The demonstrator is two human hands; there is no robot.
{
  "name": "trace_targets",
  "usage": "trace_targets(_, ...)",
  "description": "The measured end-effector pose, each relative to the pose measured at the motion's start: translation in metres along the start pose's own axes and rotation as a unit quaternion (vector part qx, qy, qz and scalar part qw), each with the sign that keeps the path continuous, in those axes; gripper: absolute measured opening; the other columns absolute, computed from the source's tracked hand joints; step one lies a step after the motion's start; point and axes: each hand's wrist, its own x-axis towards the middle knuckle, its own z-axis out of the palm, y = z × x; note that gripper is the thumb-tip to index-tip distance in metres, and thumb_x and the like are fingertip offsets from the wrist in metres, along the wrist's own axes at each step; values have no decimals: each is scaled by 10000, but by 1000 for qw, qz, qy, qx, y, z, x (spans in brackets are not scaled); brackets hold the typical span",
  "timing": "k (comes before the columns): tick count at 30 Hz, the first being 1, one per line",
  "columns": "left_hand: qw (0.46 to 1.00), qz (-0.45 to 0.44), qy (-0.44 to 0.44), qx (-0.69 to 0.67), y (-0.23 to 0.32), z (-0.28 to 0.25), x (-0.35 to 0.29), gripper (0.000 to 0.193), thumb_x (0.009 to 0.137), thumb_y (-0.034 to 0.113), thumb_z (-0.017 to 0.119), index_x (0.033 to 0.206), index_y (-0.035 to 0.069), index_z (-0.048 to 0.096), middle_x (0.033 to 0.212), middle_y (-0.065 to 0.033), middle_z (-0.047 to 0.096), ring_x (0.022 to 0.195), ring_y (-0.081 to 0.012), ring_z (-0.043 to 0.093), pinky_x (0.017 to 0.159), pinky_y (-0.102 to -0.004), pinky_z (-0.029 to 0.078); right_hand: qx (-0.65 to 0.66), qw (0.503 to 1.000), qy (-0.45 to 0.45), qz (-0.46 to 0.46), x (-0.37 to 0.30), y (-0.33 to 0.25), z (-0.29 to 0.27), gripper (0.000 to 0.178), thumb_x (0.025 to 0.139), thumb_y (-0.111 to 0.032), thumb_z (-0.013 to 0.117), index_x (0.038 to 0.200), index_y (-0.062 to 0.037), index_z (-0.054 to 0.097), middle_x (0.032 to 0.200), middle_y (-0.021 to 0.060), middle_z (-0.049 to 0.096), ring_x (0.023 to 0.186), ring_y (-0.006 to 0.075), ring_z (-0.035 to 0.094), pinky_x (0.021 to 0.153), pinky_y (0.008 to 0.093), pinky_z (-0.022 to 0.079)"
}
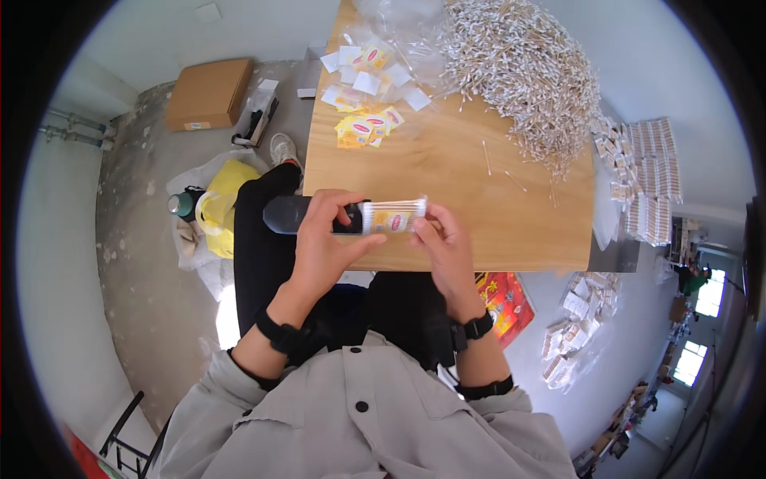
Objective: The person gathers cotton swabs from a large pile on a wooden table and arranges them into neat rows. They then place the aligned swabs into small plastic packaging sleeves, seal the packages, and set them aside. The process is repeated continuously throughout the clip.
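While apparently closing a swab pack (395, 217), holds one end in wide-set left fingers (338, 199), the other in pinched right fingers (432, 232); probably needs sealing next.

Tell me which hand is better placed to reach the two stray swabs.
Probably the right hand: it is nearer the stray swabs; the left hand holds the left end of the swab pack.

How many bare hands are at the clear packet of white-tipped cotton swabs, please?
2: the left bare hand is at the left end of the clear packet, the right bare hand at its right end.
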Motion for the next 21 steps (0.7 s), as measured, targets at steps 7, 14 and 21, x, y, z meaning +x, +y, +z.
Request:
trace_targets(7, 992, 25, 30, -121, 37, 29, -4, 361, 692, 51, 843, 996, 48, 650, 946, -28, 553, 807, -120, 523, 707, -244, 419, 460, 880, -35, 114, -27, 16, 26, 358, 1036, -239, 488, 1369, -111, 453, 1146, 2, 605, 968, 97, 606, 935, 302, 514)
trace_targets(14, 991, 84, 88, -62, 44, 46, -4, 255, 682, 115, 845, 902, 71, 725, 825, -57, 566, 780, -229, 554, 701, -342, 428, 490, 861, -98, 97, -33, 44, 35, 470, 1017, -397, 492, 1378, -100, 442, 1339, 38, 524, 1241, 172, 509, 1075, 359, 421)
trace_targets(21, 987, 152, 44, 12, 37, 35, 3, 275, 686, 70, 848, 939, 59, 739, 839, -56, 556, 763, -198, 547, 663, -289, 451, 501, 853, -69, 129, -33, 47, 41, 447, 1011, -409, 492, 1342, -109, 470, 1304, 29, 547, 1206, 166, 534, 1059, 359, 437)
